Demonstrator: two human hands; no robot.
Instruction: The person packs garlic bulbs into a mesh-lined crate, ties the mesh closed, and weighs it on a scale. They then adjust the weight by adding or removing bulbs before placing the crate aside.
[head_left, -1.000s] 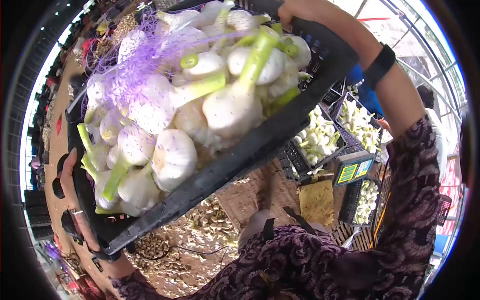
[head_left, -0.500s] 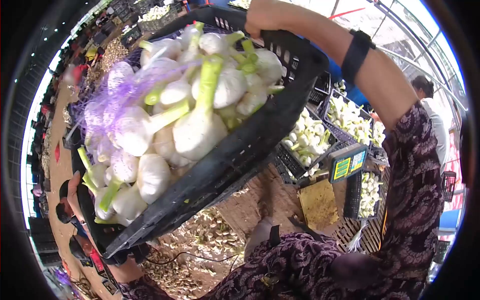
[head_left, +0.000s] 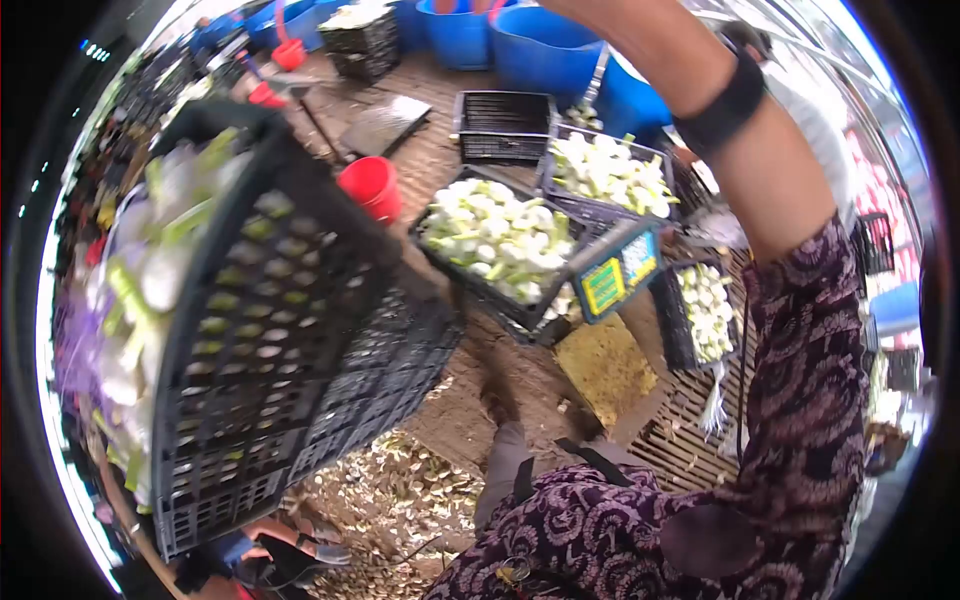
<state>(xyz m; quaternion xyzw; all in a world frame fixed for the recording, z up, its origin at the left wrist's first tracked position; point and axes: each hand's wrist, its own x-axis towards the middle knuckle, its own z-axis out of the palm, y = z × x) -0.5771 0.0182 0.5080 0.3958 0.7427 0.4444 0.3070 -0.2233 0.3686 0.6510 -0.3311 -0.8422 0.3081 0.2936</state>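
Note:
A black slotted plastic crate (head_left: 290, 340) fills the left of the head view, tipped steeply so its open top faces left and its slotted side and base face me. White garlic bulbs with green stems (head_left: 150, 270) and a purple mesh net (head_left: 80, 345) show at its open side. My right forearm (head_left: 750, 170), with a dark band at the wrist, reaches up past the top edge, apart from the crate; the hand itself is out of frame. My left hand is not visible.
Crates of trimmed garlic (head_left: 500, 235) stand ahead around a digital scale display (head_left: 615, 275). Beyond are a red bucket (head_left: 370, 190) and blue tubs (head_left: 545, 40). Garlic scraps (head_left: 390, 490) litter the floor; another person's legs (head_left: 290, 540) show at lower left.
The garlic crate has swung left and tipped over, turning its slotted side and base toward me. My right hand has come off its rim and risen out of frame.

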